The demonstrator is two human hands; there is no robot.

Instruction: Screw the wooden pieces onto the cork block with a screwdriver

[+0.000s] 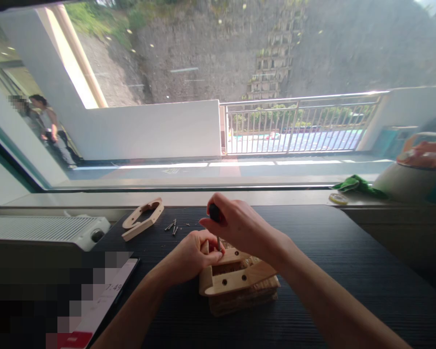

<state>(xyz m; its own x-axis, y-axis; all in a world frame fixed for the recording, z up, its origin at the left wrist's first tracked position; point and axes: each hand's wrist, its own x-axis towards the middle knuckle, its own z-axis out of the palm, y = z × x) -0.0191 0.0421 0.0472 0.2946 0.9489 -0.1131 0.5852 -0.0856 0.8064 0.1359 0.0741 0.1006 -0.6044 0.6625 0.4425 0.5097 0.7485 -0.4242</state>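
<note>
My right hand [245, 225] is wrapped round the black handle of a screwdriver [214, 212], whose shaft points down at a light wooden frame [232, 283]. Close by the screwdriver's tip, my left hand [193, 256] grips the frame's left part, thumb and fingers pressed together on it. Dark round holes show along the frame's near bar. Whether a screw sits under the tip is hidden by my fingers. The frame rests on a brown block [245, 301] that looks wrapped in clear plastic. Several loose screws [173, 228] lie beyond my left hand.
A second wooden frame piece [144, 228] lies at the back left of the dark table [312, 271]. A tablet-like screen [111, 295] is at the left edge, near a white radiator [43, 232]. On the windowsill are a green cloth [356, 185] and a tape roll [337, 198].
</note>
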